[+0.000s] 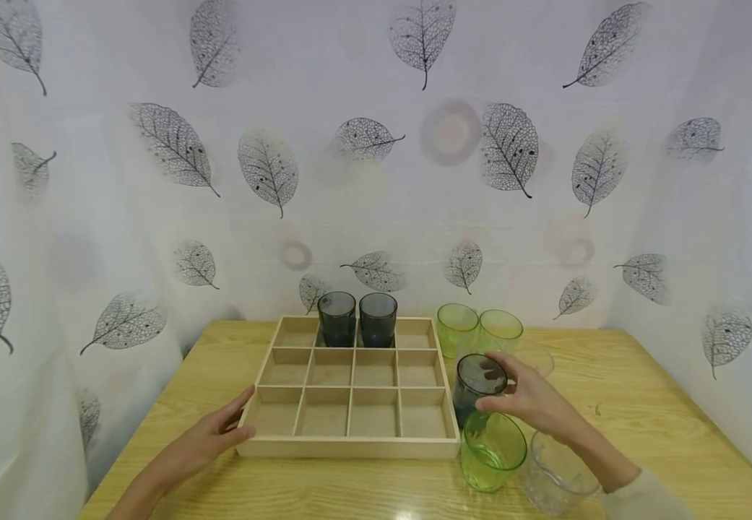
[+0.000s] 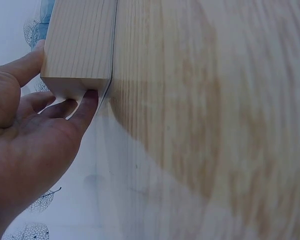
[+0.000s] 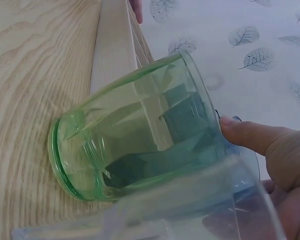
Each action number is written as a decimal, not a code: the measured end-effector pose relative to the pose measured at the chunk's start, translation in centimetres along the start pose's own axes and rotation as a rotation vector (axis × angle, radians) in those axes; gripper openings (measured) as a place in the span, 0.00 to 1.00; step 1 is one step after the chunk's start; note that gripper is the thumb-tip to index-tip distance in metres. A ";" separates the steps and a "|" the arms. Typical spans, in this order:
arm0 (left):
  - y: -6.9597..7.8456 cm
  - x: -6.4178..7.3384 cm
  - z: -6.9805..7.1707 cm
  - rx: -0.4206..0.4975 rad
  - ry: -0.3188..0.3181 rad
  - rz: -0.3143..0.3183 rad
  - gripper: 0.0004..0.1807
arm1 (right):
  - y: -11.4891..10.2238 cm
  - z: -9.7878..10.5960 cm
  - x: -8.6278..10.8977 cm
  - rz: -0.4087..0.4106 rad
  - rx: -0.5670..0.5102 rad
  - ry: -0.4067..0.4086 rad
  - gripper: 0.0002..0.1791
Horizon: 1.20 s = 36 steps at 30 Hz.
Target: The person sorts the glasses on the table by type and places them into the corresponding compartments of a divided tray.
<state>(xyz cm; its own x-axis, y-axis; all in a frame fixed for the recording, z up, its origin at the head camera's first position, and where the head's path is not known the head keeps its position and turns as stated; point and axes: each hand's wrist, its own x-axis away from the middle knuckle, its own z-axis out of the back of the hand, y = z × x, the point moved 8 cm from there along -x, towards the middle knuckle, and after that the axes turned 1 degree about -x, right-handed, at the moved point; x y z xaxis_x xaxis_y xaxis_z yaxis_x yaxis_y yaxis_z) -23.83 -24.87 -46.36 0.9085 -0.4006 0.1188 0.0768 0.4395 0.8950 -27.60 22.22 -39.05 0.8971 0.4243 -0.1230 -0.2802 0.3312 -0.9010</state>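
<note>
My left hand [image 1: 209, 437] rests at the front left corner of a divided wooden box [image 1: 349, 448], its fingers touching the left side wall [image 2: 65, 87]. With my right hand [image 1: 532, 397] I hold a dark grey glass [image 1: 469, 393] by its rim, upright beside the box's right side. Two more dark grey glasses, one left [image 1: 336, 321] and one right [image 1: 378, 321], stand in the middle compartments of the back row. In front of the held glass is a green glass [image 1: 493, 455], which partly hides it in the right wrist view.
Two green glasses, one left [image 1: 456, 328] and one right [image 1: 500, 328], stand behind the right hand. A clear glass [image 1: 554, 477] is at the front right, and another clear glass [image 1: 538, 359] is partly hidden by the hand. A leaf-printed curtain [image 1: 376, 209] surrounds the wooden table [image 1: 616, 404].
</note>
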 end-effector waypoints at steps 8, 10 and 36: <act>0.1 0.1 -0.1 0.005 0.005 -0.010 0.42 | -0.2 0.4 0.3 -0.029 0.061 0.073 0.47; 0.2 0.1 -0.1 0.007 0.003 -0.006 0.42 | -0.5 0.6 0.4 -0.040 0.095 0.095 0.48; 0.3 0.0 0.0 0.009 -0.018 -0.010 0.41 | -5.9 3.2 -3.4 0.015 0.257 0.168 0.44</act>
<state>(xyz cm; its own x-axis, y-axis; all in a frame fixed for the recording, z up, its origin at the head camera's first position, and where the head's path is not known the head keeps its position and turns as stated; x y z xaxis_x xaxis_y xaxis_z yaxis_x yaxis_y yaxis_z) -23.79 -24.75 -46.11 0.9004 -0.4189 0.1175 0.0819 0.4285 0.8998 -30.11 21.47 -32.02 0.9303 0.2923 -0.2217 -0.3516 0.5378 -0.7663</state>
